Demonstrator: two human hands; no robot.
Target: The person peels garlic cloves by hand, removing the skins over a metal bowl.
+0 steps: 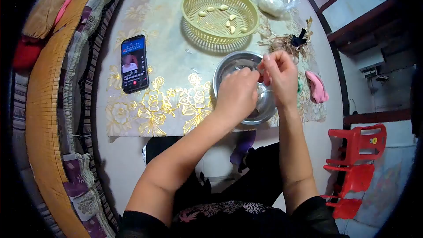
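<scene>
Over a metal bowl (219, 68) at the table's front edge, both of my hands work close together. My left hand (239, 92) is closed, its back toward me, so whatever its fingers grip is hidden. Beside it, my right hand (281, 76) has thumb and forefinger pinched together; anything between them is too small to make out. Part of the bowl's inside shows below the hands, with pale bits in it. Behind the bowl stands a yellow-green plastic basket (188, 17) holding several peeled garlic cloves (232, 17).
To the left lies a phone (135, 64) with its screen lit. A bunch of dry-stemmed garlic (282, 43) and a pink item (317, 87) lie right of the bowl. A clear plastic bag (271, 0) sits at the back. Red chairs (352, 167) stand off the table's right side.
</scene>
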